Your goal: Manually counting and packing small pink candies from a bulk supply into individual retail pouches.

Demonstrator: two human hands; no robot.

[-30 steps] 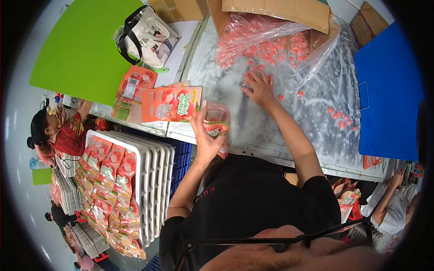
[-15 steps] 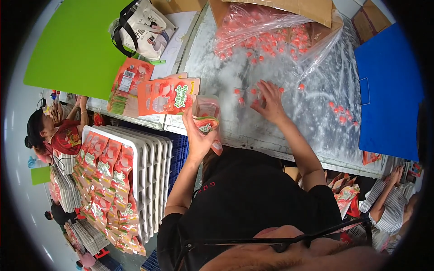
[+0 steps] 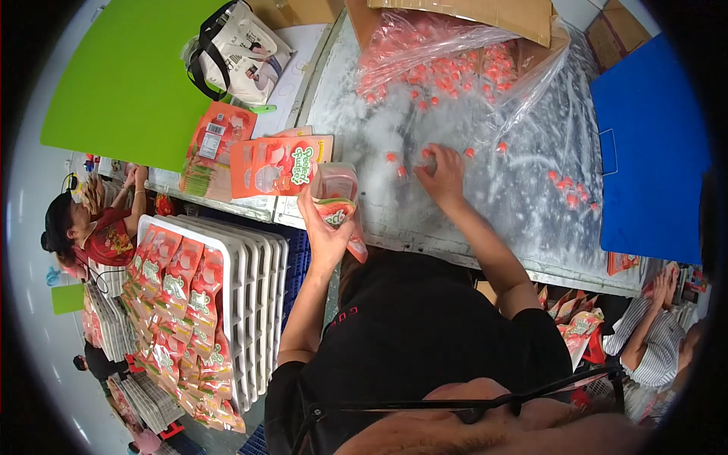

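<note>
Left hand (image 3: 324, 243) is pinching a pouch (image 3: 334, 212). Right hand (image 3: 446, 176) is curling, red piece (image 3: 426, 153) at its tips, hold unclear; loose pinching risks dropping it.

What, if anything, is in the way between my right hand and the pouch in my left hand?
Nothing visible blocks the gap between your right hand and the pouch in your left hand; just two small red pieces lie on the tabletop there.

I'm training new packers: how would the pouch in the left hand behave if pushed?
The pouch is probably floppy, as its mouth curves within the left hand's grip. Its thin-looking wall suggests it's light and may fold rather than resist.
</note>
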